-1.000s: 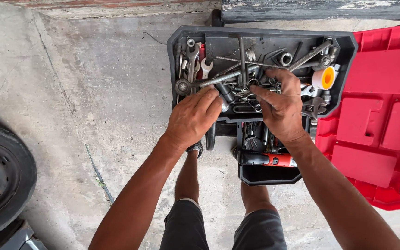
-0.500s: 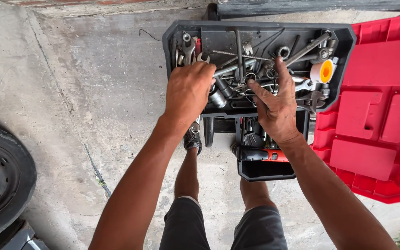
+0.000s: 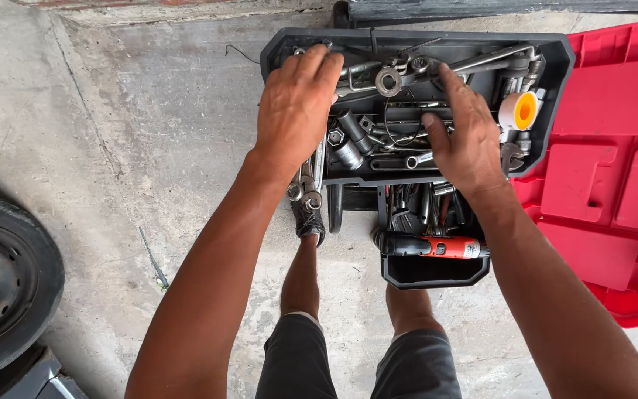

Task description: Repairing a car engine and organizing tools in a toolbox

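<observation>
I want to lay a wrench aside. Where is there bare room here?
Bare concrete floor lies open between the tyre and the tool tray, left of the left hand. The red lid on the right is flat and free. The tray under the right hand is crowded.

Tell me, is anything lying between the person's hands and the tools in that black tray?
Nothing visible does. The left hand and right hand are both down on the loose metal tools in the black tray.
</observation>
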